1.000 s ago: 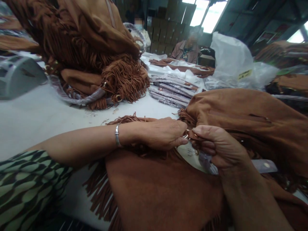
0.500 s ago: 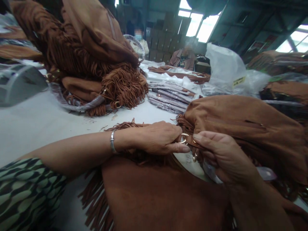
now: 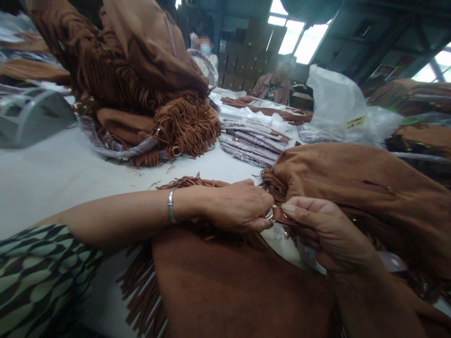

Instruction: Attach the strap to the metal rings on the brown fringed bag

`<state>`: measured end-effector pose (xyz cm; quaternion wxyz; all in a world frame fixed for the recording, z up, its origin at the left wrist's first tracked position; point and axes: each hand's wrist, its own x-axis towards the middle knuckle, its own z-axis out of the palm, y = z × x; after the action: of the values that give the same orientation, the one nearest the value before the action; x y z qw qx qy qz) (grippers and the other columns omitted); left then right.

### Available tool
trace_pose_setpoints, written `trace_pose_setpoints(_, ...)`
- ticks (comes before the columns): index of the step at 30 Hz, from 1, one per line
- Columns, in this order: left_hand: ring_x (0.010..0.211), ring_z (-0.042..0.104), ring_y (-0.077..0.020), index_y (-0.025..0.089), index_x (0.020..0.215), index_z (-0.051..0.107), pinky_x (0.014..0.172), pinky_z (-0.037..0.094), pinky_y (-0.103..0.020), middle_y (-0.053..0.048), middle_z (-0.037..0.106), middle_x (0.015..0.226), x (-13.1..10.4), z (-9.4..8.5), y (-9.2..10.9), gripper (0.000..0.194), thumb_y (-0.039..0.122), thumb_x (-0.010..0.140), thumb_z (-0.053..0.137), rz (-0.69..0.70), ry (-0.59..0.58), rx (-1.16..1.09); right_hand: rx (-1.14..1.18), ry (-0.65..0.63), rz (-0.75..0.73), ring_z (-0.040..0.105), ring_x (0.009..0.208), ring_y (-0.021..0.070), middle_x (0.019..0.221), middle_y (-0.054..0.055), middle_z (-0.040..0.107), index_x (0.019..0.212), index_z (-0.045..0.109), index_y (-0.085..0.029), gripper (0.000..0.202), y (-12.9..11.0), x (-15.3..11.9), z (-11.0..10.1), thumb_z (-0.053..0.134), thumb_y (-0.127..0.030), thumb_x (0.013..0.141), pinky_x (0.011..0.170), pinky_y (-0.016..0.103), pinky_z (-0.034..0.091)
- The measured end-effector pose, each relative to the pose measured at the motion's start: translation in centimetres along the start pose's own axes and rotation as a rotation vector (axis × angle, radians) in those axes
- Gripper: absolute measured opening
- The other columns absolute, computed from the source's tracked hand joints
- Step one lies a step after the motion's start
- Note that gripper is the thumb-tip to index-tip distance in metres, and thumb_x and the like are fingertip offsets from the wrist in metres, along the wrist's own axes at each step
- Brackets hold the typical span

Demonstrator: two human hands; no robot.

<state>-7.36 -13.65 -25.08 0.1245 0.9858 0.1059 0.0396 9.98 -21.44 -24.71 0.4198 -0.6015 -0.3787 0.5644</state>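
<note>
A brown suede-like bag (image 3: 243, 281) with fringe lies in front of me on the white table. Above its top edge, my left hand (image 3: 239, 205) is closed on a gold metal ring (image 3: 269, 213), its thumb and fingers pinching it. A short brown leather strap (image 3: 281, 216) passes through that ring. My right hand (image 3: 319, 223) pinches the strap just right of the ring, fingers closed. A small gold fitting (image 3: 286, 234) hangs below the strap. Part of the bag's opening shows under my hands; my palms hide the rest of the strap.
Another brown bag (image 3: 359, 173) lies close on the right. Fringed bags are piled (image 3: 141, 61) at the back left, beside a grey plastic holder (image 3: 35, 117). Wrapped straps (image 3: 253, 143) and a clear plastic bag (image 3: 334, 103) lie farther back. Two people sit across the table.
My left fingers have shifted slightly and now close nearer around the ring. My right hand keeps its pinch on the strap. The whole view has moved a little.
</note>
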Motion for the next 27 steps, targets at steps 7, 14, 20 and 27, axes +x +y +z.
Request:
trace_pose_setpoints(7, 0.078, 0.052, -0.0206, 0.014, 0.088, 0.051, 0.083, 0.04, -0.037, -0.007, 0.06, 0.087, 0.0, 0.7, 0.2, 0.018, 0.031, 0.089, 0.045, 0.116, 0.023, -0.011, 0.09, -0.243, 0.149, 0.015, 0.034, -0.0018, 0.047, -0.006, 0.044, 0.056, 0.049, -0.014, 0.039, 0.8, 1.2, -0.6, 0.081, -0.035, 0.059, 0.031, 0.011, 0.009)
trace_pose_setpoints(14, 0.076, 0.052, -0.0182, 0.015, 0.088, 0.05, 0.072, 0.041, -0.03, -0.006, 0.059, 0.089, -0.1, 0.9, -0.3, 0.039, 0.054, 0.086, 0.051, 0.041, 0.115, -0.06, 0.153, -0.231, 0.095, 0.016, 0.034, 0.0005, 0.042, -0.011, 0.029, 0.058, 0.047, -0.016, 0.038, 1.4, 1.6, -1.5, 0.078, -0.038, 0.065, 0.03, 0.01, 0.012)
trace_pose_setpoints(20, 0.071, 0.052, -0.0185, 0.016, 0.086, 0.05, 0.062, 0.037, -0.029, -0.007, 0.059, 0.084, 0.7, 2.0, -0.9, 0.043, 0.058, 0.09, 0.04, -0.093, 0.15, -0.013, 0.082, -0.095, 0.0, 0.028, 0.036, 0.0034, 0.044, -0.008, 0.035, 0.064, 0.053, -0.016, 0.033, 1.0, 1.1, -0.7, 0.075, -0.041, 0.068, 0.033, 0.014, 0.025)
trace_pose_setpoints(27, 0.088, 0.054, -0.0184, 0.017, 0.112, 0.047, 0.077, 0.043, -0.029, -0.006, 0.057, 0.102, 0.7, 0.2, -1.8, 0.035, 0.045, 0.094, 0.04, -0.134, 0.224, -0.417, -0.627, 0.053, -0.424, 0.063, 0.091, 0.0229, 0.103, 0.007, 0.068, 0.117, 0.062, -0.021, 0.044, 0.1, 0.3, -3.1, 0.066, -0.041, 0.078, 0.082, 0.034, 0.049)
